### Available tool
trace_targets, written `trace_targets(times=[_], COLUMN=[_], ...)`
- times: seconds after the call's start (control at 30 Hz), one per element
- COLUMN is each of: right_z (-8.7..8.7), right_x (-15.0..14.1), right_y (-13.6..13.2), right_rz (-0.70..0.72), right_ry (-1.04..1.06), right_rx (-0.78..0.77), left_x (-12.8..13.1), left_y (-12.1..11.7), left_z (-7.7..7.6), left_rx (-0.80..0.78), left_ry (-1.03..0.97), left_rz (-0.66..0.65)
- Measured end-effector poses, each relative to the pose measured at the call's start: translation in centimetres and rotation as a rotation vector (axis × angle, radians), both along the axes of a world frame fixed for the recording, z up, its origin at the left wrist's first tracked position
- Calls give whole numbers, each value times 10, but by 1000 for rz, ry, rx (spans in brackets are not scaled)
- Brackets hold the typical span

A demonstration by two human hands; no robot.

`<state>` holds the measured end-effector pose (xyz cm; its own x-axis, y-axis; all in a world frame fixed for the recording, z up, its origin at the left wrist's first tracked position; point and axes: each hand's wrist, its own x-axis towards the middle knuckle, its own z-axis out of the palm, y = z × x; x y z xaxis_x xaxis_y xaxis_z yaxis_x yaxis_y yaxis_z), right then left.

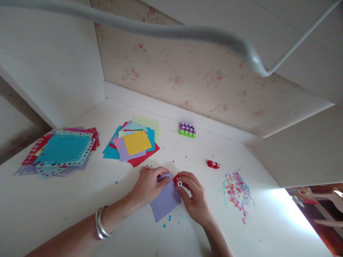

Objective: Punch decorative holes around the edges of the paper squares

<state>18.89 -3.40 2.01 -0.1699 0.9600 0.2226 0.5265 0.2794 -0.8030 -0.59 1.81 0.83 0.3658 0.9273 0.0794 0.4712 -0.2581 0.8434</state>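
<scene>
A lavender sheet of paper (165,200) is pinched along its upper edge by my left hand (150,182), thumb on top. My right hand (193,191) is closed around a small red paper punch (176,179) with a white button. That punch sits at the sheet's upper right corner. Whether the paper is inside its slot I cannot tell. Blue paper bits (164,225) lie just below the sheet, and a few more show by my left fingers.
Coloured paper sheets (138,142) lie behind my left hand. Punched-edge sheets (64,148) are stacked far left. Purple and green punches (187,130) stand near the wall. Two red punches (213,164) and a confetti heap (237,187) lie right. A grey bar (160,30) crosses overhead.
</scene>
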Motion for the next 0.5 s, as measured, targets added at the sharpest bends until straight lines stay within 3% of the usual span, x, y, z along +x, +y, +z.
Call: trace_targets(times=[0.17, 0.37, 0.5], right_z=[-9, -16, -18], right_x=[2, 9, 13], right_y=[1, 5, 7], right_rz=[-36, -251, -304], right_ry=[180, 403, 493], right_rx=[-122, -248, -299], left_x=[0, -1, -1], left_y=[0, 1, 2], left_z=[0, 0, -2], left_rx=[1, -59, -33], left_ry=[-10, -49, -15], left_rz=[16, 23, 14])
